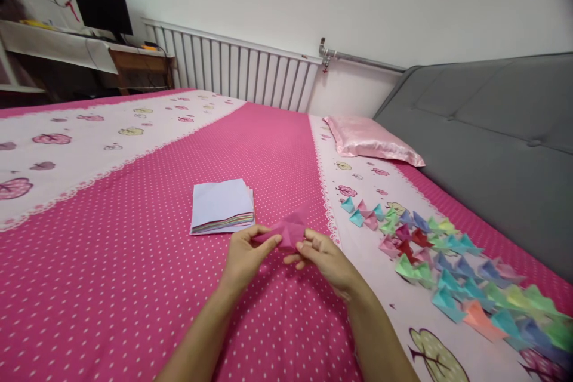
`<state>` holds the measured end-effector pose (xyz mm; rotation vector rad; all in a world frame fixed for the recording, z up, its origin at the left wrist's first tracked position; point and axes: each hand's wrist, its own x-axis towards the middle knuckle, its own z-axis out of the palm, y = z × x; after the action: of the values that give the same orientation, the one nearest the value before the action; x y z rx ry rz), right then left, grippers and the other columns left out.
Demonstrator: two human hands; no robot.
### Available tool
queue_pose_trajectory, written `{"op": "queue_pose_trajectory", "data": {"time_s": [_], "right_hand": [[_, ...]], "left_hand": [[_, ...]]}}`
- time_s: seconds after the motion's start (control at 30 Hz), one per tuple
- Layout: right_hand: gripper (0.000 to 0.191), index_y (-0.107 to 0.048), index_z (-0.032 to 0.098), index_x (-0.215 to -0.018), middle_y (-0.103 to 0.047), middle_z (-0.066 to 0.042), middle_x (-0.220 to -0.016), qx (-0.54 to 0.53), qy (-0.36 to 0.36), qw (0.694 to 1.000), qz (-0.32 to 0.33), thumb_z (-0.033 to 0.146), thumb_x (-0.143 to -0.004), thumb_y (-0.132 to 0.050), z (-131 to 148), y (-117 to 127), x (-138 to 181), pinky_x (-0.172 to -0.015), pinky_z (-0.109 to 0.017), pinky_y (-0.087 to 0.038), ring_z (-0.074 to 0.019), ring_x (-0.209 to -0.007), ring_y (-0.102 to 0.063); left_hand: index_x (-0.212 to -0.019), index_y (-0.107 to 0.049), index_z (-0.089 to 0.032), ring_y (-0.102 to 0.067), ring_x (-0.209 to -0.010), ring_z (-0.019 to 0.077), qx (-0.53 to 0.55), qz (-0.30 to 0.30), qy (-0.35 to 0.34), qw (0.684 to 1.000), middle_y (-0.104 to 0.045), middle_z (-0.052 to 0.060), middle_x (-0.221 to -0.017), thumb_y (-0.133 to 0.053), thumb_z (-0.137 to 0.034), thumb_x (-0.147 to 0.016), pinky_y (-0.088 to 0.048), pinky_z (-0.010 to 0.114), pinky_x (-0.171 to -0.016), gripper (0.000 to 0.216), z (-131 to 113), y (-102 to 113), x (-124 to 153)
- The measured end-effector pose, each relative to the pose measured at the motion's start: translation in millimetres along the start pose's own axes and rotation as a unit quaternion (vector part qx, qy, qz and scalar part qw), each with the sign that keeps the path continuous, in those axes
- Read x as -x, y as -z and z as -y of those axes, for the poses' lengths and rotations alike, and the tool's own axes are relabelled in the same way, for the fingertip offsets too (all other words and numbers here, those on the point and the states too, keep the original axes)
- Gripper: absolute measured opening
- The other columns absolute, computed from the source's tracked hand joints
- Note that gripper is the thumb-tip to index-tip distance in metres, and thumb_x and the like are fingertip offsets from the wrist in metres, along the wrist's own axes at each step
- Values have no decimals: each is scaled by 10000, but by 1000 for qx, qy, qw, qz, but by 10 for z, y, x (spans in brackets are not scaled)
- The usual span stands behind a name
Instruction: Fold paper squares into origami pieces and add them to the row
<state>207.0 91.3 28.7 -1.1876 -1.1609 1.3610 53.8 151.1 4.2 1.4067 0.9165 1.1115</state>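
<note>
A piece of folded pink paper (290, 230) is held up between my two hands, just over the bed. My left hand (247, 250) pinches its left side between thumb and fingers. On the right side, the thumb and fingers of my right hand (326, 255) grip the same paper. The pink of the paper nearly matches the dotted sheet behind it, so its exact folded shape is hard to make out. Just beyond my left hand lies a stack of square paper (222, 203), white on top with coloured edges showing.
Several rows of small folded paper boats (447, 286) in many colours spread along the right side of the bed (147, 250). A pink satin pillow (371, 138) lies near the grey headboard (492, 125). A radiator (242, 65) and a desk with a monitor (102, 7) stand behind.
</note>
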Motion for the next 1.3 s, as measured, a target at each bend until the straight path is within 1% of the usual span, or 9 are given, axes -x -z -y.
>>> {"op": "queue_pose_trajectory", "data": {"time_s": [0.1,0.2,0.3,0.5,0.63,0.73,0.83,1.07,1.3], "right_hand": [[369,-534,187,-1148,-636,-101,-1052,9,9,1000,13,358,-822,-519,17,-17,12,-616,-225,-448,-133,-727,-640],[399,-537,176,-1146,-647,-99,-1032,7,34,999,25,351,-789,-571,25,-48,8,-722,-278,-463,-157,-796,-635],[403,-573,161,-1096,-664,-89,-991,1,54,999,5,333,-737,-634,-20,-79,-22,-784,-306,-459,-183,-870,-623],[335,-662,109,-851,-690,-73,-678,50,27,995,-85,412,-713,-634,-167,-96,-88,-546,-237,-448,-160,-600,-632],[352,-661,101,-778,-691,-85,-648,9,-12,995,-103,437,-671,-668,-142,-135,-89,-504,-207,-427,-152,-577,-640],[376,-671,106,-774,-693,-83,-660,-28,-22,994,-107,456,-638,-687,-108,-186,-85,-478,-187,-417,-137,-555,-637],[413,-687,104,-754,-683,-74,-621,-37,-17,995,-92,493,-618,-685,-122,-225,-87,-450,-176,-403,-118,-501,-615],[418,-706,98,-782,-668,-73,-564,-3,-16,1000,-6,494,-665,-648,-161,-235,-78,-473,-185,-416,-120,-501,-610],[451,-696,93,-710,-667,-80,-586,8,-21,1000,21,528,-715,-577,-150,-273,-67,-502,-218,-432,-130,-503,-607]], "left_hand": [[-747,-623,-138,-545,-564,106,41,-27,23,999,-627,7,-647,-695,-307,-628,-413,197,-535,219,24,2,-1],[-781,-590,-147,-525,-528,86,56,-43,37,997,-613,-10,-649,-693,-309,-629,-393,180,-498,245,15,0,4],[-770,-561,-154,-511,-492,74,54,-45,45,997,-610,-20,-649,-697,-306,-621,-382,174,-475,253,-21,-14,16],[-962,-539,-171,-519,-476,79,79,-24,64,995,-589,-46,-581,-718,-285,-598,-375,170,-468,422,-102,-28,45],[-1008,-573,-167,-531,-494,86,105,-35,80,991,-598,-33,-578,-745,-292,-567,-391,182,-496,490,-120,-22,49],[-869,-636,-128,-583,-589,129,144,-4,95,985,-649,36,-675,-741,-330,-573,-442,231,-580,374,-127,-65,75],[-691,-640,-100,-566,-558,133,156,43,113,980,-621,48,-598,-698,-397,-619,-441,244,-568,311,-127,-143,130],[-500,-495,-135,-400,-358,66,213,41,152,964,-433,-38,-392,-650,-440,-665,-325,199,-398,379,-84,-225,196],[-423,-409,-160,-345,-289,68,222,4,182,958,-345,-65,-331,-657,-490,-627,-328,221,-334,461,-81,-260,200]]}}
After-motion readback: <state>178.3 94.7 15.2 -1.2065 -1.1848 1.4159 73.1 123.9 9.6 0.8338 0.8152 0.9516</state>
